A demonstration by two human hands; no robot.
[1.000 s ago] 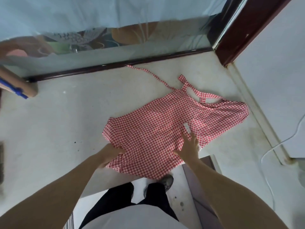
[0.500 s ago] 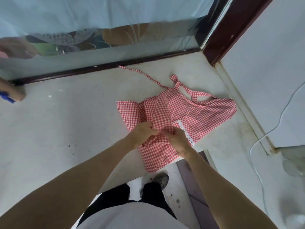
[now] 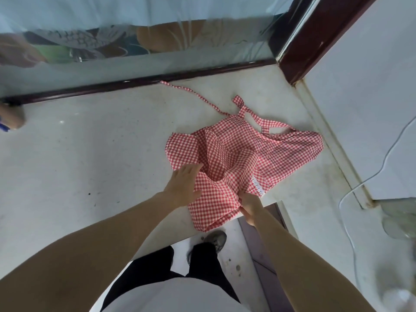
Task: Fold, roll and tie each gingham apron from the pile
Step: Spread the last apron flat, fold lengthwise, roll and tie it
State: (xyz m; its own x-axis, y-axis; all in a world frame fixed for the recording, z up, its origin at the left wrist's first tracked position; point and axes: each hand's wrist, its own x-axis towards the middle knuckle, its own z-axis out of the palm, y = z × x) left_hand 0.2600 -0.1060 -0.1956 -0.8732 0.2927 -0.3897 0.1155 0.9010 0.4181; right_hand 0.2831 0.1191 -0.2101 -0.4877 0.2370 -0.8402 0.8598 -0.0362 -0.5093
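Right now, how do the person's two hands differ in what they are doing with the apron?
The left hand lies flat with straight fingers on the apron's left part, while the right hand has its fingers curled, pinching the cloth. The left hand sits well on the table; the right hand is at the table's near edge, where the apron's corner hangs over. Both touch the apron's near part.

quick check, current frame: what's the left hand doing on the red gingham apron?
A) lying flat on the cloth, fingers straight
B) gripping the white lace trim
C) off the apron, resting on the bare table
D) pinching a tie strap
A: the left hand lies flat with straight fingers on the near-left part of the apron, while the right hand grips its near edge.
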